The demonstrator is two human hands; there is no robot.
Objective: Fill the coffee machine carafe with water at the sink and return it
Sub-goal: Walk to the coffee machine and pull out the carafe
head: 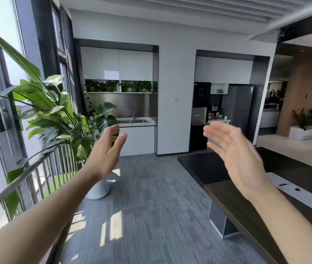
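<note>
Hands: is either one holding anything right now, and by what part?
Nothing is held: left hand and right hand are both open and empty.

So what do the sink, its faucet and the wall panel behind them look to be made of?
Sink: likely stainless steel, a grey, dully shiny basin set in a white countertop. Faucet: metal, bright with a chrome-like gloss. Wall panel: probably brushed steel, grey with a soft, streaky sheen.

From here my right hand (235,155) smears with blur, and the far coffee machine (212,111) is too small to make out.
</note>
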